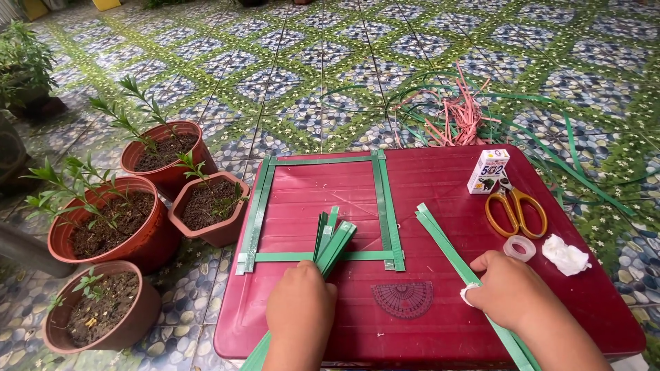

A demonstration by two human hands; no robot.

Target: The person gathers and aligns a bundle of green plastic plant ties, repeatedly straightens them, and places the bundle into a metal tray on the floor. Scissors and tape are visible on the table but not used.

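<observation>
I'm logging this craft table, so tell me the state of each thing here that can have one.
Left hand: closed around a bundle of green strips.
Right hand: pressing down on more green strips.
Green strip frame: laid flat as a square on the red table.
Scissors: shut, lying flat.
Tape roll: lying flat.
White tissue: crumpled.
Small box: standing upright.

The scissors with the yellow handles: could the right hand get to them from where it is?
Probably yes. The scissors lie flat on the red table just beyond the right hand, with only bare tabletop between. That hand already grips green strips, though.
</observation>
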